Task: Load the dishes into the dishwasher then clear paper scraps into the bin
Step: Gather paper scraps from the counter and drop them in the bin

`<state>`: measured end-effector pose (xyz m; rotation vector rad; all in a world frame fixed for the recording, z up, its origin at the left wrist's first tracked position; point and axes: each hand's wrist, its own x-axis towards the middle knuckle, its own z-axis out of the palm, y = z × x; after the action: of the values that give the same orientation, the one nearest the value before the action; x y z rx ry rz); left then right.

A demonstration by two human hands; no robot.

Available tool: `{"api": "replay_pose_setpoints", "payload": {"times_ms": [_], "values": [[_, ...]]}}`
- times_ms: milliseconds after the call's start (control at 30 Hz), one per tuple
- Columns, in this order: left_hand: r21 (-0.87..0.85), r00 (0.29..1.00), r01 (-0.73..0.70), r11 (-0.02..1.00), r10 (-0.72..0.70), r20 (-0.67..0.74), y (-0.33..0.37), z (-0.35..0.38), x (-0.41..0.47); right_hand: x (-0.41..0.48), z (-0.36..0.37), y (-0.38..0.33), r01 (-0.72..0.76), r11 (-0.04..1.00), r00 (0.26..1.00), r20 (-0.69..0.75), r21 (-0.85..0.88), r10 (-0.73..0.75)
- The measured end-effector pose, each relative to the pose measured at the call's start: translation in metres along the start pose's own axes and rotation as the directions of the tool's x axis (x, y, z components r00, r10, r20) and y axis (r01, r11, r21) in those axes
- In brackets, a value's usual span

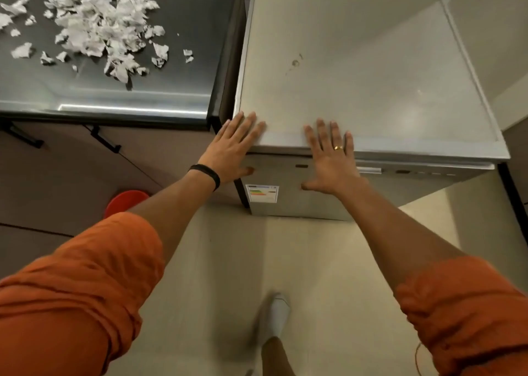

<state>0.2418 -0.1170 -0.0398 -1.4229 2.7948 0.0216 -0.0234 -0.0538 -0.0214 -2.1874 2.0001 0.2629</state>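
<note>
A silver dishwasher (371,75) stands against the wall, its door shut. My left hand (234,150) lies flat with straight fingers against the front left top edge of the door. My right hand (331,158), wearing a gold ring, is spread flat on the door's top front beside it. Neither hand holds anything. Several torn white paper scraps (97,27) lie heaped on the dark counter (185,69) to the left. No dishes are in view.
A red bin (125,201) sits on the floor by the brown cabinet doors (57,175) under the counter. A narrow gap separates counter and dishwasher. Pale tiled floor (228,261) lies below, with my foot in a white sock (275,315) on it.
</note>
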Motion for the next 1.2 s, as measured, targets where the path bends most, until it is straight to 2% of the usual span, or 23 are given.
{"api": "replay_pose_setpoints", "payload": {"times_ms": [100, 267, 633, 833, 1000, 1200], "values": [[0.035, 0.996, -0.005, 0.999, 0.008, -0.092, 0.000, 0.013, 0.002, 0.005, 0.006, 0.000, 0.007, 1.000, 1.000, -0.028, -0.008, -0.008], [-0.001, 0.971, -0.008, 1.000, 0.007, -0.237, 0.000, 0.031, 0.004, 0.008, 0.016, 0.000, 0.004, 1.000, 0.997, -0.080, -0.021, -0.006], [0.023, 0.930, 0.055, 0.998, -0.043, -0.364, 0.013, 0.043, 0.000, 0.006, 0.015, -0.003, -0.012, 0.998, 0.993, -0.119, -0.062, 0.005], [0.048, 0.927, 0.055, 0.997, -0.033, -0.373, 0.013, 0.043, 0.000, 0.004, 0.013, -0.006, -0.023, 0.997, 0.992, -0.127, -0.068, 0.014], [0.004, 0.926, 0.041, 0.999, -0.037, -0.376, 0.011, 0.043, 0.000, 0.003, 0.012, -0.008, -0.031, 0.997, 0.992, -0.122, -0.073, 0.022], [-0.037, 0.956, 0.042, 0.998, -0.051, -0.288, 0.012, 0.036, -0.002, 0.000, 0.011, -0.009, -0.036, 0.997, 0.992, -0.126, -0.074, 0.026]]}}
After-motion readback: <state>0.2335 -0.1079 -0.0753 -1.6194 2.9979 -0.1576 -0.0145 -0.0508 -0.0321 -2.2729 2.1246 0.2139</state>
